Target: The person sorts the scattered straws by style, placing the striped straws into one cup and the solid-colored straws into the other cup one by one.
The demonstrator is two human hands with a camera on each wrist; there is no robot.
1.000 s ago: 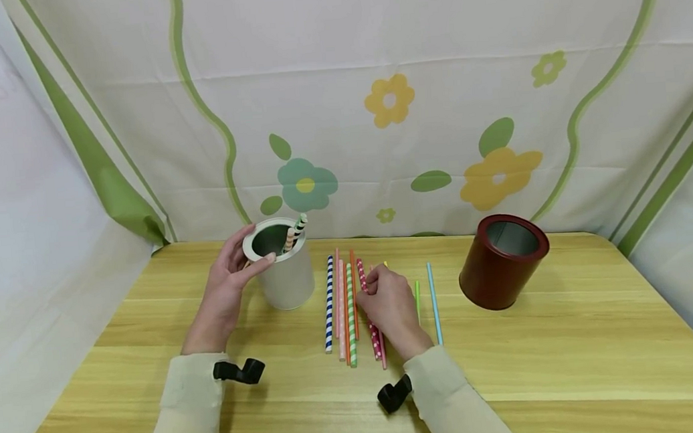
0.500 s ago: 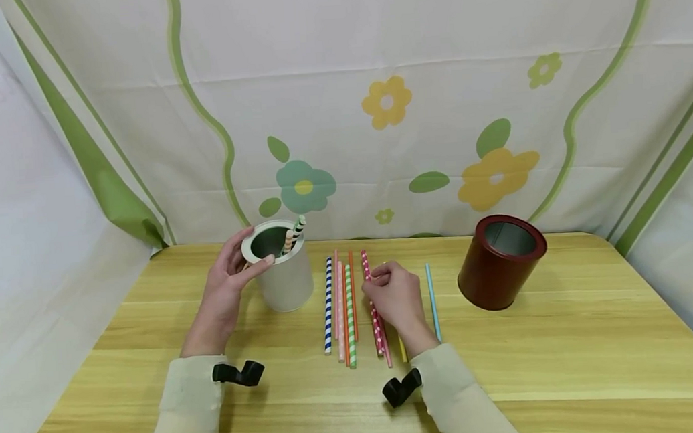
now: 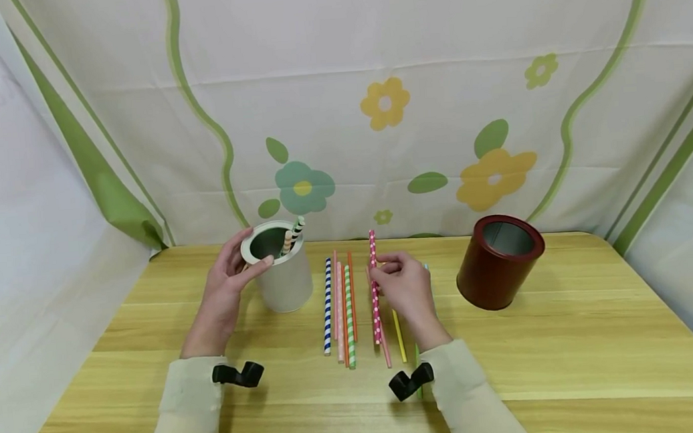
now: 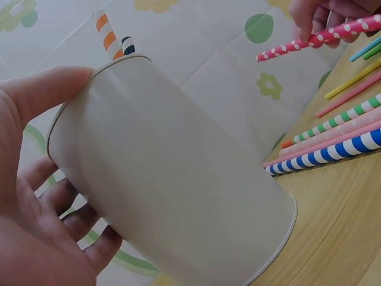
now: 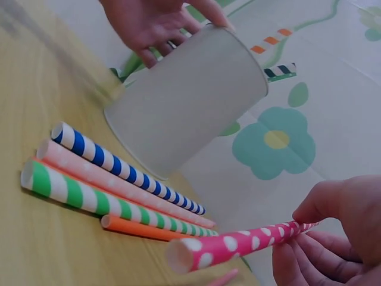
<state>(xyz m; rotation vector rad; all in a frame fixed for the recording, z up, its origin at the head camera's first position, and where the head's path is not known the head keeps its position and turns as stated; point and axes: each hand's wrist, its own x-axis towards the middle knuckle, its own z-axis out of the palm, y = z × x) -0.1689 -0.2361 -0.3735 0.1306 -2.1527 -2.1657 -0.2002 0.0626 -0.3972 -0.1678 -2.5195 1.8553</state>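
My left hand [image 3: 226, 288] holds an off-white can [image 3: 288, 286] by its upper left side, thumb over the rim and fingers round the wall. Several striped paper straws [image 3: 296, 229], orange-and-white and black-and-white among them, lean inside its opening. Between thumb and fingers, my right hand [image 3: 409, 291] pinches a pink polka-dot straw [image 3: 377, 315]. In the left wrist view this polka-dot straw [image 4: 351, 30] is raised above the straws on the table. Its near end points at the camera in the right wrist view. The right hand partly hides the straws beneath it.
A blue-striped straw [image 3: 327, 305], a green-striped straw [image 3: 349, 317] and several pink and orange ones lie in the middle. A yellow straw [image 3: 400, 337] and a green straw [image 3: 418, 372] lie under the right arm. A dark red can [image 3: 497, 266] stands at right. A flowered curtain hangs behind.
The right hand has shifted rightward and taken up the pink polka-dot straw, lifting it off the table. More of the yellow straw shows. The left hand stays on the can.
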